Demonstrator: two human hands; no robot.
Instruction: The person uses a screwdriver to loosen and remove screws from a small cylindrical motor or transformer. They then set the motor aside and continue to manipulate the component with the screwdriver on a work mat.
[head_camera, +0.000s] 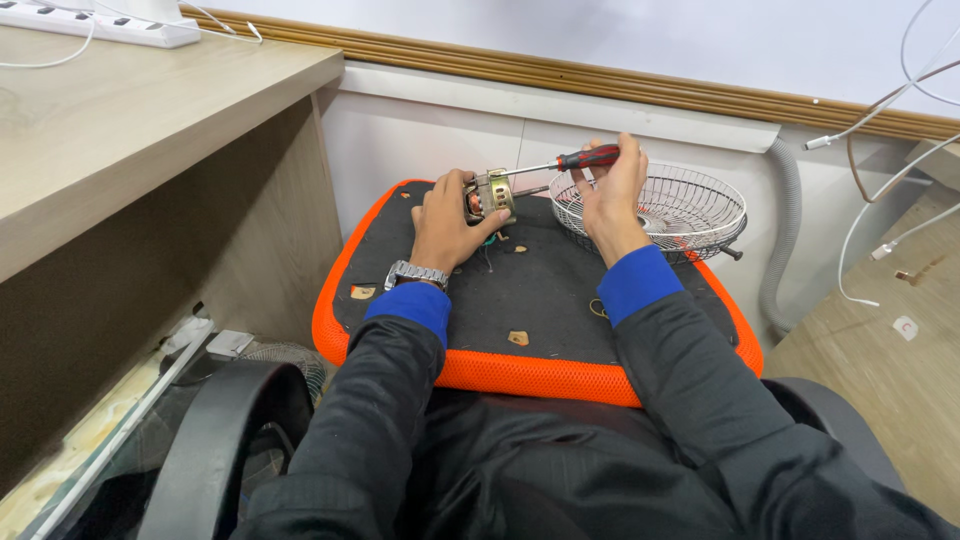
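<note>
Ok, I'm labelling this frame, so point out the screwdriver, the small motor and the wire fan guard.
screwdriver (588, 157): head view, on its red and black handle.
small motor (492, 194): head view, on its metal frame.
wire fan guard (690, 205): head view, on the wire mesh right of the right hand.

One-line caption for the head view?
Left hand steadies small motor; right hand drives red-handled screwdriver into it.

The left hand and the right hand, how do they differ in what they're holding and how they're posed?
The left hand wraps around a small electric motor, resting low on the black seat pad; the right hand is raised, pinching a red-handled screwdriver whose shaft points at the motor. The left wrist carries a metal wristwatch; the right wrist is bare. The right hand sits against a wire fan guard; the left does not. Both come out of blue cuffs on dark sleeves.
</note>
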